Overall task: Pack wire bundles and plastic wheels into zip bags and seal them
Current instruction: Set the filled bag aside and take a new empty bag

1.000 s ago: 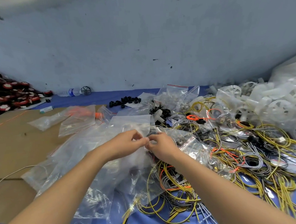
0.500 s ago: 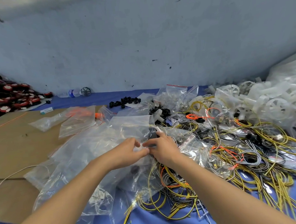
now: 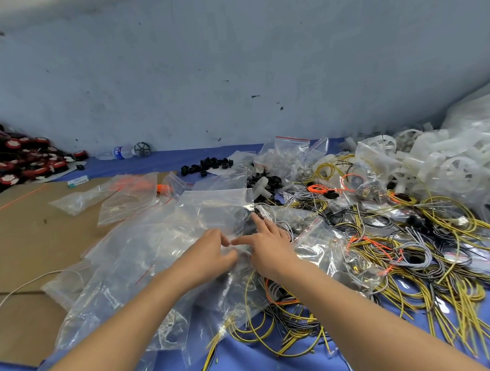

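Observation:
A heap of clear zip bags (image 3: 211, 210) lies in the middle of the table. My left hand (image 3: 210, 253) rests on the heap with curled fingers and pinches a fold of the top bag. My right hand (image 3: 267, 244) lies flat beside it, its straight fingers pressing the bag and its thumb reaching toward the left fingertips. Yellow, black, grey and orange wire bundles (image 3: 414, 249) sprawl to the right and under the bags. White plastic wheels (image 3: 455, 169) are piled at the far right.
Small black parts (image 3: 208, 164) sit behind the bags. Brown cardboard (image 3: 25, 227) covers the left side, crossed by a white cable (image 3: 20, 288). A red-and-black pile (image 3: 13, 162) and a water bottle (image 3: 118, 153) lie by the wall. Blue cloth (image 3: 249, 363) shows near me.
Both hands have come down onto the bag heap and slid slightly toward me. The right hand's fingers have straightened out from a pinch.

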